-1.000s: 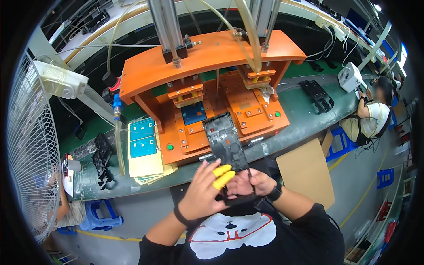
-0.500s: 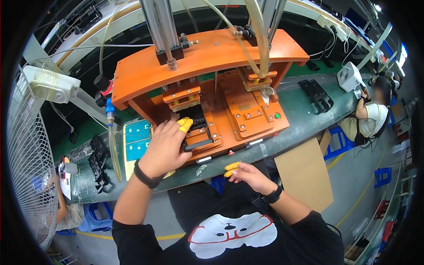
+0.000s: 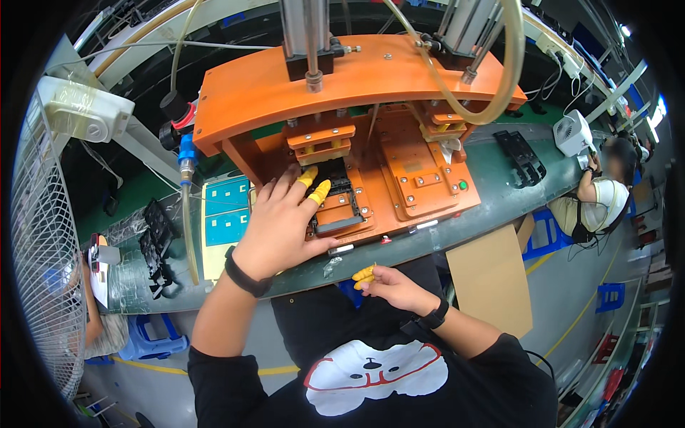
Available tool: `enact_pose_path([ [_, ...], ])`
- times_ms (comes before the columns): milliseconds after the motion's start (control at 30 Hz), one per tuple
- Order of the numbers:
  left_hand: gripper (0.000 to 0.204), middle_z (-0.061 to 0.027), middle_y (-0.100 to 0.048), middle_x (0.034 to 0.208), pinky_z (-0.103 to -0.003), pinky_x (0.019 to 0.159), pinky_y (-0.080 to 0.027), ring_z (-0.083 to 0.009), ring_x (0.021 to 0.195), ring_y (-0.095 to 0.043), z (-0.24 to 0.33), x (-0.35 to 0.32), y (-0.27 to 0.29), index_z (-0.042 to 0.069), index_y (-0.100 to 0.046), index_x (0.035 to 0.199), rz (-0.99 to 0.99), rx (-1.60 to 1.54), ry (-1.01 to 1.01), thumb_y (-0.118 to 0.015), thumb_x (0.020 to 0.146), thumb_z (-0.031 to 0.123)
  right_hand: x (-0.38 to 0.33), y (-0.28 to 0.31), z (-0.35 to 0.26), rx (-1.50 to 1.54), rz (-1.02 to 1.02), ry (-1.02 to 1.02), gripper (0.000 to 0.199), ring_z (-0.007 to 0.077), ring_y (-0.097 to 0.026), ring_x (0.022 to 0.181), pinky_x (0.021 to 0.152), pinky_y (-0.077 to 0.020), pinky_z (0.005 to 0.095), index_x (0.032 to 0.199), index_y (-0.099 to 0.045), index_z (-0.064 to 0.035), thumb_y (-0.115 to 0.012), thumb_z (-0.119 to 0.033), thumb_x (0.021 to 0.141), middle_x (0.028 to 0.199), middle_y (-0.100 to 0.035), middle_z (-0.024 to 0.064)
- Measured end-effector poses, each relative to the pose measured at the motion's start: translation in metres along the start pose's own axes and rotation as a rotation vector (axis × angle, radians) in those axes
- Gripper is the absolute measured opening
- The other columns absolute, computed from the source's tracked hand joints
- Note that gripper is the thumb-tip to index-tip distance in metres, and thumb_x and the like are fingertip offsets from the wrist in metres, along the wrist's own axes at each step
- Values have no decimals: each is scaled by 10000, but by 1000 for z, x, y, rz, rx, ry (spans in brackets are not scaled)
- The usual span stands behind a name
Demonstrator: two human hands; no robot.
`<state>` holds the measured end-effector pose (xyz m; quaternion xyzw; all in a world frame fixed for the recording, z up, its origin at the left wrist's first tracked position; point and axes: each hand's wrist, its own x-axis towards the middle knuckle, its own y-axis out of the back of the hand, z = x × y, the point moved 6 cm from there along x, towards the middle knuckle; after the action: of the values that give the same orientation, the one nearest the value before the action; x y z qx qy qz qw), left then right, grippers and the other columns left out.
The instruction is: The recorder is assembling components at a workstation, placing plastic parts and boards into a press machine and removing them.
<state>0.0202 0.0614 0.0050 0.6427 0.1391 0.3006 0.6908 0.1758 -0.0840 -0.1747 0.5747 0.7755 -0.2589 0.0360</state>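
My left hand [image 3: 284, 221] reaches into the left bay of an orange two-station press [image 3: 303, 89]. Its fingers are spread, and two wear yellow finger cots. Those capped fingertips rest at the left edge of a black plastic frame [image 3: 338, 227], which lies in the fixture under the raised left press head [image 3: 321, 143]. My right hand [image 3: 399, 287] hovers in front of the bench edge, thumb and capped fingers pinched together. Whatever it may hold is hidden or too small to make out.
Blue sheets with small pale pieces [image 3: 227, 214] lie left of the press, beside black plastic parts [image 3: 155, 246]. A fan cage [image 3: 53, 257] stands far left. Another black frame [image 3: 521, 157] and a white fan [image 3: 572, 133] sit right, near a seated person [image 3: 606, 185]. Cardboard [image 3: 489, 282] leans below.
The view has shifted, so the press sits further right. My left fingers have spread wider over the black frame's left side. My right fingers have drawn closer together.
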Motion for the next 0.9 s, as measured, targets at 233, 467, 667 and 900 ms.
enact_pose_path([
  [233, 808, -213, -521, 1398, -532, 1126, -338, -438, 1351, -441, -20, -78, -18, 26, -511, 1396, 421, -265, 132, -838, 734, 355, 4, 6, -3, -153, 45, 10, 232, 38, -591, 911, 805, -483, 227, 1212, -607, -11, -627, -114, 1005, 1040, -653, -18],
  [467, 589, -185, -583, 1353, -565, 1198, -198, -370, 1353, -482, -23, -116, -30, 22, -581, 1326, 349, -316, 300, -752, 837, 302, 32, -12, 6, -239, 23, -24, 253, 26, -573, 845, 732, -467, 217, 1202, -623, -25, -657, -168, 996, 950, -642, -40],
  [667, 434, -134, -655, 1228, -562, 1144, -299, -355, 1230, -569, -114, -149, -64, 23, -650, 1154, 298, -96, 543, -785, 812, 254, 76, -101, -25, -824, -254, 303, 379, 225, -651, 788, 731, -523, 314, 1227, -608, -22, -697, -252, 939, 1002, -642, 103],
  [900, 447, -196, -649, 1164, -587, 1046, -379, -382, 1101, -608, -127, -133, -78, 2, -709, 1032, 186, -176, 592, -837, 743, 318, 116, -149, -15, -1231, -348, 654, 406, 372, -661, 873, 746, -560, 470, 1149, -563, 3, -695, -248, 858, 1067, -594, 175],
])
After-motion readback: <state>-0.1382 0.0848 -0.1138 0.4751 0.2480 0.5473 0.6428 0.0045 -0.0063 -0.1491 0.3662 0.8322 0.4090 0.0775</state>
